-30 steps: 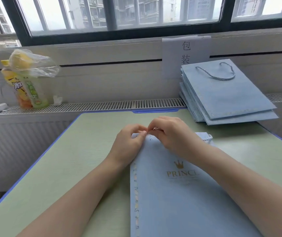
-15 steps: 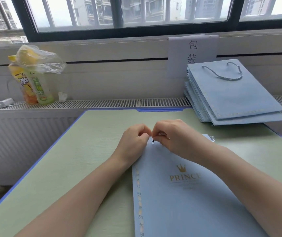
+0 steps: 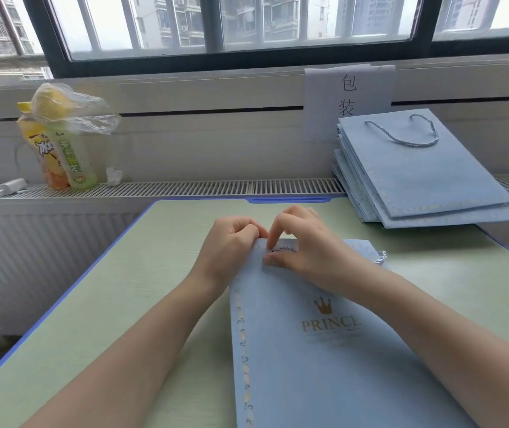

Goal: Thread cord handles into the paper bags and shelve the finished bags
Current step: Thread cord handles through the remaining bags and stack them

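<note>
The right grip [image 3: 302, 251] pinches a twisted blue-and-white cord handle [image 3: 285, 249] between thumb and forefinger at the top edge of a flat pale-blue paper bag with a gold crown and "PRINCE" lettering [image 3: 324, 350]. The left grip [image 3: 231, 245] is curled, its fingertips pinching the bag's top left corner. The cord's far end [image 3: 381, 257] pokes out past the right wrist. The bag lies flat on the light green tabletop with a blue rim [image 3: 117, 288], its mouth away from the person.

Further back on the right, a stack of matching pale-blue paper bags [image 3: 416, 180] rests partly on the tabletop and partly on the white slatted radiator ledge [image 3: 200, 188]; the top one carries a looped cord handle [image 3: 404, 134]. A white paper sign with two black characters [image 3: 349, 97] hangs behind the stack. On the ledge at left, a clear crumpled plastic bag [image 3: 71, 112] drapes over an orange drink bottle [image 3: 40, 149] and a green drink bottle [image 3: 76, 162] standing side by side.
</note>
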`<state>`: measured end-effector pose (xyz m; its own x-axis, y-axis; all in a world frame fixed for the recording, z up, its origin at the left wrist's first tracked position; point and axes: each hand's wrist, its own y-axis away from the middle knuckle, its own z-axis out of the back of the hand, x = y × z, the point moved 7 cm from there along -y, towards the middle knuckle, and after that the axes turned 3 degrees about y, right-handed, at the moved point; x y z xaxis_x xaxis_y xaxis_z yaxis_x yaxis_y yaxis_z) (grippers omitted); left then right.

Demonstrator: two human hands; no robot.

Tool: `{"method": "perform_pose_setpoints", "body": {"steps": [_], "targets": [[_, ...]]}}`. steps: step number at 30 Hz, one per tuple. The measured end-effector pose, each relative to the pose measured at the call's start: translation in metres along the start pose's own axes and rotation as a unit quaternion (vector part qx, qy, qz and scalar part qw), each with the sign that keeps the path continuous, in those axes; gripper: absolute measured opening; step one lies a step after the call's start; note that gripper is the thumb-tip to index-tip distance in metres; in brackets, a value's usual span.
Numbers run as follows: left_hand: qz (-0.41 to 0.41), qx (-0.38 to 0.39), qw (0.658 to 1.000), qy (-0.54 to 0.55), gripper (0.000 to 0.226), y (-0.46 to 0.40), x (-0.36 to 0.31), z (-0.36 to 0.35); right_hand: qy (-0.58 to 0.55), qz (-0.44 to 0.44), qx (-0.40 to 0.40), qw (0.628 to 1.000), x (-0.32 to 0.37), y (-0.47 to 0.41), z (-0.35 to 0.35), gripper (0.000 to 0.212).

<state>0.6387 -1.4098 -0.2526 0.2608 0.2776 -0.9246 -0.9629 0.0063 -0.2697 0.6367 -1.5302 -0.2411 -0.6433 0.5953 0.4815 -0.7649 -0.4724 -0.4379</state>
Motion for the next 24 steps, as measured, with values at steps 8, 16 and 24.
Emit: {"method": "perform_pose_setpoints", "body": {"steps": [8, 16, 24], "targets": [[0.072, 0.036, 0.995, 0.062, 0.035, 0.001, 0.004, -0.001, -0.107, -0.074, 0.038, 0.991, -0.009, 0.003, -0.001, 0.024], [0.059, 0.069, 0.995, 0.044, 0.02, 0.001, 0.0, 0.001, -0.13, -0.032, 0.043, 0.99, -0.001, 0.001, 0.004, 0.015], [0.07, 0.097, 0.989, 0.082, 0.018, 0.001, -0.003, 0.002, -0.111, -0.042, 0.028, 0.993, 0.0, 0.001, 0.004, 0.023]]}}
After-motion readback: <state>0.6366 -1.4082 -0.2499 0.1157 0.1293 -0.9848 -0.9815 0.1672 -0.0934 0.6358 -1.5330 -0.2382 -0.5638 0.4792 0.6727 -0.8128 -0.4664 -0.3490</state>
